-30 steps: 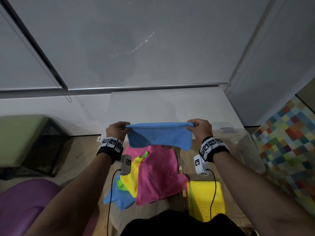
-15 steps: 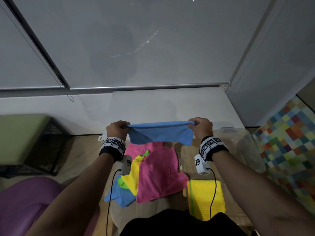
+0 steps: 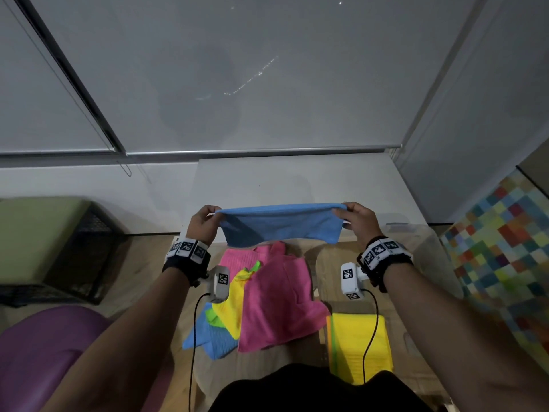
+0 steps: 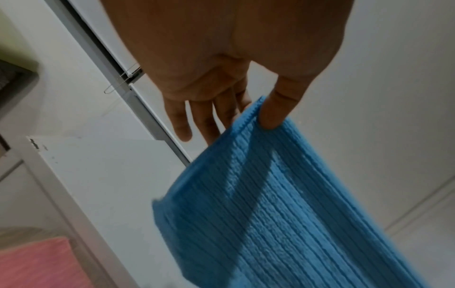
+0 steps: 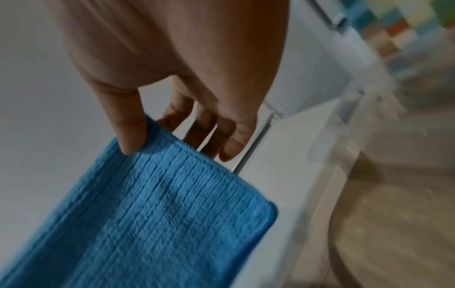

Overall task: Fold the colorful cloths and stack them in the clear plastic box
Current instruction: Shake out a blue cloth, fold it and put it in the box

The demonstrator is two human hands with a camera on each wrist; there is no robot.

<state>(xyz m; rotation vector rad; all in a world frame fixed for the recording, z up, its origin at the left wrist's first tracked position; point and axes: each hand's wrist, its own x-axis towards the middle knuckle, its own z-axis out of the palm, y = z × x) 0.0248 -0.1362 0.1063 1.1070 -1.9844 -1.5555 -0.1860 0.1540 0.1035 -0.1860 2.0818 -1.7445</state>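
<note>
We hold the blue cloth [image 3: 280, 226] stretched in the air between both hands, above the far end of the pile of loose cloths [image 3: 267, 295]. Our left hand [image 3: 203, 223] has its grip on the cloth's left end: in the left wrist view the thumb [image 4: 275, 109] presses the ribbed fabric [image 4: 283, 214] against the fingers behind it. Our right hand [image 3: 361, 220] has the same grip on the right end, thumb [image 5: 130, 132] on top of the fabric [image 5: 152, 214], the other fingers behind the edge. The cloth hangs doubled from a taut top edge, its lower edge just above the pile.

In the pile, a pink cloth [image 3: 279, 304] lies on top, with a yellow one [image 3: 230, 301], a green one [image 3: 212, 315] and another blue one [image 3: 209, 337] showing from under its left side. It all lies on the wooden surface [image 3: 332, 263]. To the right of the pile stands the clear plastic box [image 3: 439, 263]; a folded yellow cloth [image 3: 356, 346] shows at its near end, with orange and green edges along its left side. Beyond the pile lies a white board [image 3: 297, 179].
</note>
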